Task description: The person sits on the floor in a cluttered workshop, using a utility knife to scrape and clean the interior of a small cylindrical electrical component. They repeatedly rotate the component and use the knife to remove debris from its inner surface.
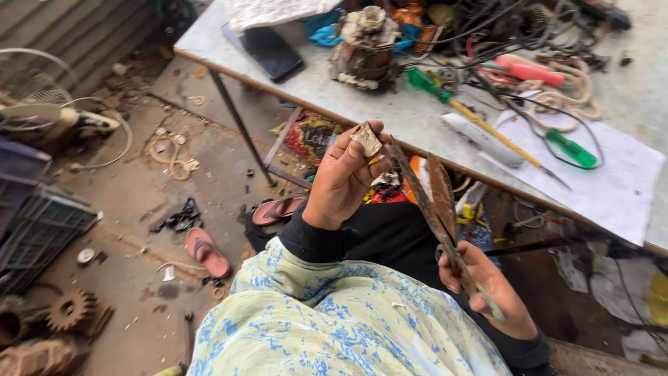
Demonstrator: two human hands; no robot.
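Below the edge of the worktop, over the person's lap, both hands are raised. The left hand has its fingers curled and pressed together, pinching a small crumpled grey-white scrap between thumb and fingertips, held up just under the worktop's rim. The right hand is closed around the handles of a pair of rusty brown scissors, whose long blades stand slightly parted and point up toward the scrap, their tips just beside it but whether touching I cannot tell. Up on the worktop lie a yellow-shafted screwdriver with a green handle, a second green-handled screwdriver, a sheet of white paper, a dark phone and a dusty motor winding amid tangled cables. Down on the floor rest two pink sandals, a rusty gear and a fan guard.
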